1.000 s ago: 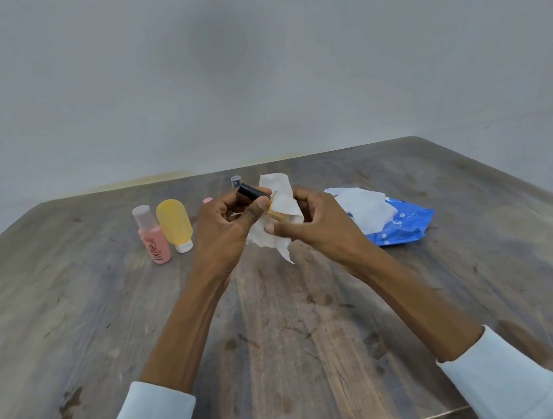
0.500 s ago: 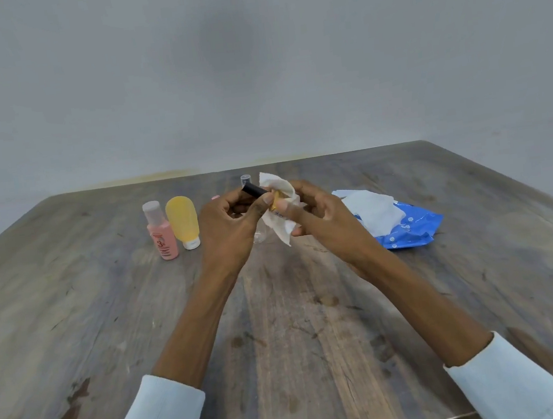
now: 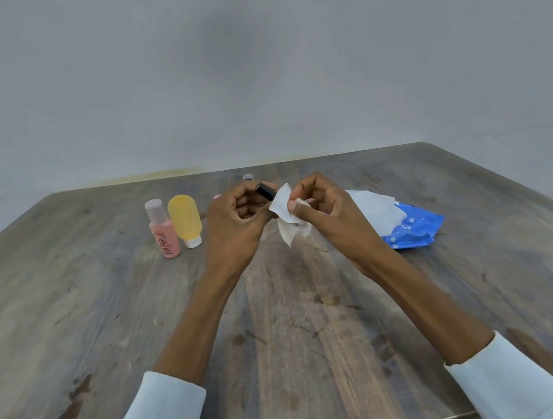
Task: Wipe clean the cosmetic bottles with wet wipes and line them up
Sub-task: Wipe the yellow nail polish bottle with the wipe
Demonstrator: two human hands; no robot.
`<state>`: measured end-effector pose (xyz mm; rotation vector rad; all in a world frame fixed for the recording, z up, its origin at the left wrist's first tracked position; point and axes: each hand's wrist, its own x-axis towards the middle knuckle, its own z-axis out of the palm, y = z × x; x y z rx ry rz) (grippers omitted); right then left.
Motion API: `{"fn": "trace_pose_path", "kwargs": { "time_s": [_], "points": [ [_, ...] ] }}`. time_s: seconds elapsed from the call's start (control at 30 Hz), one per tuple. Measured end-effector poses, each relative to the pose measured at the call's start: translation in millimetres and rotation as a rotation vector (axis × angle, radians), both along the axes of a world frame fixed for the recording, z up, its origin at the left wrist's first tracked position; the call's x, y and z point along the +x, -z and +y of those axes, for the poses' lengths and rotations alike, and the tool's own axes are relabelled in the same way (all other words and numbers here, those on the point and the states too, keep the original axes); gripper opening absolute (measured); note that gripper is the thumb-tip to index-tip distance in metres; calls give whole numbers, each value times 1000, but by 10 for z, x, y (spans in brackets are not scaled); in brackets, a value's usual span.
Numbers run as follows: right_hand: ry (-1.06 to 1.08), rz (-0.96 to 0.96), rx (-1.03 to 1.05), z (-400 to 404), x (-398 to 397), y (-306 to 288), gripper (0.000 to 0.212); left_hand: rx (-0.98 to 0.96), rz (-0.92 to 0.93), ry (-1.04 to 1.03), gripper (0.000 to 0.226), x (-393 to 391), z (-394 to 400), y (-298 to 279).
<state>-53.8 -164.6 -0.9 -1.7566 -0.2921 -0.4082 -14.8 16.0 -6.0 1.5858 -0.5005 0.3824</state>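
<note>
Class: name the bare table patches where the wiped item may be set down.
Bare: table left of the pink bottle; near side around the forearms. Crowded: yellow bottle, both hands, wipe pack across the far middle.

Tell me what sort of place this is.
Likely a plain indoor room set up for a tabletop chore: a worn wooden table against a bare grey wall, holding only cosmetic bottles and a wet-wipe pack.

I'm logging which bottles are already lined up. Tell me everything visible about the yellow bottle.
The yellow translucent plastic bottle is a rounded, squat tube that stands inverted on its white cap, upright on the wooden table. It sits close beside the pink bottle, on its right in the picture; whether they touch is unclear. No hand touches it. No label shows.
</note>
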Motion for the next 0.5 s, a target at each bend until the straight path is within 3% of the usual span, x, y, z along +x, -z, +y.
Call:
{"fn": "trace_pose_path", "kwargs": {
  "time_s": [0.33, 0.5],
  "points": [
    [38, -57, -188, -38, 6, 16, 38, -16, 26, 80, 22, -28, 53, -49],
    [113, -97, -194, -33, 9, -5, 35, -2, 46, 116, 20, -53, 12, -51]
  ]
}}
